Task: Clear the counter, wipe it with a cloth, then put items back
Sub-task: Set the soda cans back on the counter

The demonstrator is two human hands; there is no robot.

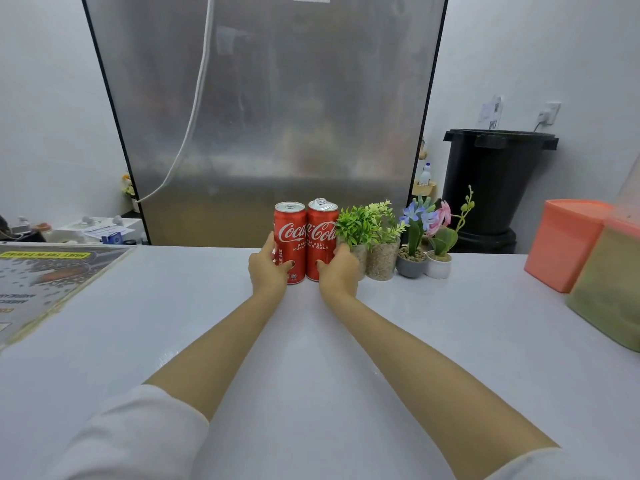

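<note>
- My left hand (268, 268) is wrapped round the lower half of the left Coca-Cola can (290, 242), thumb across the front and fingers behind.
- My right hand (337, 271) holds the right Coca-Cola can (322, 237) the same way, low on its body.
- The two cans touch side by side at the far edge of the counter (311, 358), about midway along it. The right one looks tipped slightly; I cannot tell whether either is opened.
- I judge them stiff but thin-walled and smooth, so they will dent under a hard squeeze. Full ones would be fairly heavy. A firm wrap at mid-body, keeping them upright, seems safest.
- Just right of my right hand stands a leafy plant (360, 226) in a glass pot, close enough to knock, with small flower pots (412, 263) beyond it.
- An orange box (564, 244) sits toward the right edge, and a laminated menu (52, 271) lies at the left.
</note>
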